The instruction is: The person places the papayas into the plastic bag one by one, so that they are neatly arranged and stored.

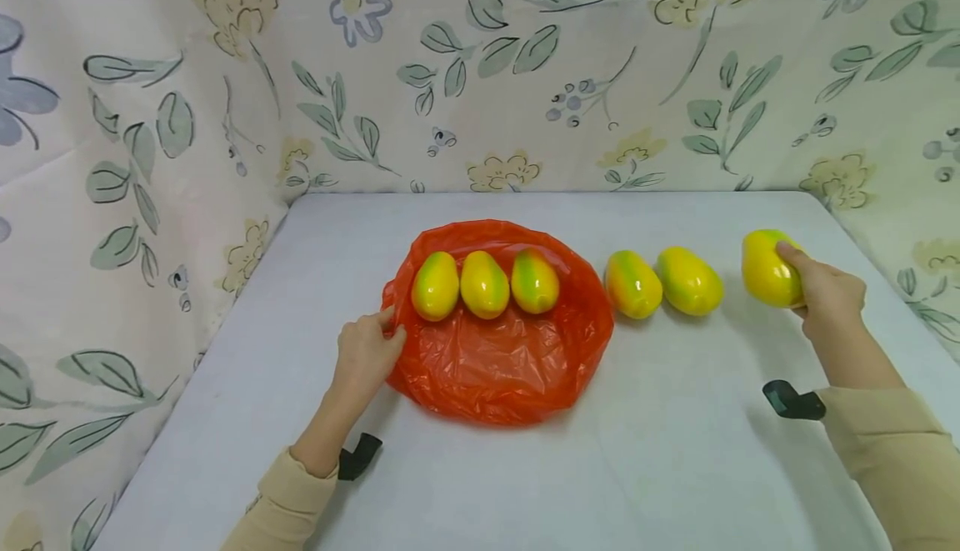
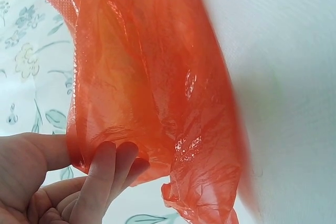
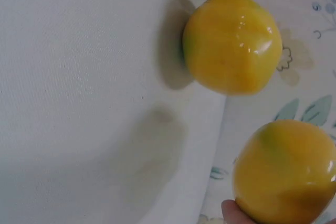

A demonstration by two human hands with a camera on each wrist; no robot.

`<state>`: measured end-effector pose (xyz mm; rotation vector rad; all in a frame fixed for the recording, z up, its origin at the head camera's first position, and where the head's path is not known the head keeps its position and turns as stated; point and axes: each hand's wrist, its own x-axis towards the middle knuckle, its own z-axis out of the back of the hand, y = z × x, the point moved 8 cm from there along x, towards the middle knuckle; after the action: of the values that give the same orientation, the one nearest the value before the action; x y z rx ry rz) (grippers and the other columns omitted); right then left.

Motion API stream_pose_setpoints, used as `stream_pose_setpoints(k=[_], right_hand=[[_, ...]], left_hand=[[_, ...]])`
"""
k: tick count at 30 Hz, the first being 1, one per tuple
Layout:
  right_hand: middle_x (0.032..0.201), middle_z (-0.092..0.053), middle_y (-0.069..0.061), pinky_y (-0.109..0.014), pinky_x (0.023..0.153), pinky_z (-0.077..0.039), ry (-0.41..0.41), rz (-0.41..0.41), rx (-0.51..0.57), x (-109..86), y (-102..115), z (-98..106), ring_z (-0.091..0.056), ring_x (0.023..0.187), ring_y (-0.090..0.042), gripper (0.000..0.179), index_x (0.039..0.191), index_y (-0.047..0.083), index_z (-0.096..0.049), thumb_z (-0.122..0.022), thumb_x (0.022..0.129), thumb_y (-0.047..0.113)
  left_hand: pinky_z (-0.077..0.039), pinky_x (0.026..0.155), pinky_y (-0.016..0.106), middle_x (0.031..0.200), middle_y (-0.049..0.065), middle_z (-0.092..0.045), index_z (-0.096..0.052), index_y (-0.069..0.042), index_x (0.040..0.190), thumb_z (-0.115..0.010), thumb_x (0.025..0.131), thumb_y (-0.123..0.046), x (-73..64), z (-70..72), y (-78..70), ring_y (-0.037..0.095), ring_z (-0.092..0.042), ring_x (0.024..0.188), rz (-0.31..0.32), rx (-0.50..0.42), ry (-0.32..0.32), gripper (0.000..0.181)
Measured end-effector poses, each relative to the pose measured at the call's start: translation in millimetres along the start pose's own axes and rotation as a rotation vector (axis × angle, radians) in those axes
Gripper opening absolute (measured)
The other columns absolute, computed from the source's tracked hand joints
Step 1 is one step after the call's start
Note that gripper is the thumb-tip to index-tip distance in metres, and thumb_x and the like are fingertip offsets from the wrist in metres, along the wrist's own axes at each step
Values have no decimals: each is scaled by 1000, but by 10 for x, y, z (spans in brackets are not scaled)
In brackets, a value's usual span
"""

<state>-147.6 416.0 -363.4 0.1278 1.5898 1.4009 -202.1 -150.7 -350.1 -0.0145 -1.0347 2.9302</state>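
Observation:
A red plastic bag point(image 1: 480, 368) lies spread with its mouth facing up. Inside it, side by side towards the back, sit three glossy yellow-green mangoes point(image 1: 484, 286). My left hand point(image 1: 369, 349) pinches the bag's left rim; in the left wrist view, the thumb is partly hidden by the thin red film and the fingers point(image 2: 102, 174) are bent against it. On the right, my right hand point(image 1: 831, 288) grips another mango point(image 1: 771, 269) from its right side, held above the table. The right wrist view shows this mango point(image 3: 286, 174) with just a fingertip below it.
Two more mangoes, one point(image 1: 633, 284) close against the bag's right edge and another point(image 1: 690, 282) beside it, rest on the white table point(image 1: 675, 434). Floral cloth point(image 1: 480, 76) hangs behind the table and along its left side.

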Motion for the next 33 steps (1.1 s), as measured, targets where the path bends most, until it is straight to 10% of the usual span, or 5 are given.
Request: stream_pose_setpoints(k=[9, 13, 33], right_hand=[[103, -37, 11, -12, 60, -46, 80, 65, -59, -300, 21, -161, -40, 90, -9, 115, 155, 17, -22, -79, 64, 59], [104, -39, 10, -15, 80, -47, 150, 126, -100, -467, 49, -297, -40, 92, -10, 110, 155, 13, -25, -75, 68, 60], [119, -42, 3, -13, 80, -47, 489, 374, -257, -1230, -26, -1047, -44, 100, -13, 89, 151, -1, -28, -62, 89, 52]], left_hand=[[-34, 45, 23, 56, 6, -48, -54, 6, 132, -59, 91, -7, -4, -10, -1, 16, -39, 42, -3, -1, 14, 43], [-36, 45, 22, 58, 8, -52, -54, 6, 133, -58, 92, -7, -10, -16, 8, 16, -40, 42, -2, -8, 20, 43], [-38, 46, 22, 56, 7, -51, -52, 7, 134, -59, 92, -7, -28, -32, -14, 17, -42, 42, -10, -14, 21, 45]])
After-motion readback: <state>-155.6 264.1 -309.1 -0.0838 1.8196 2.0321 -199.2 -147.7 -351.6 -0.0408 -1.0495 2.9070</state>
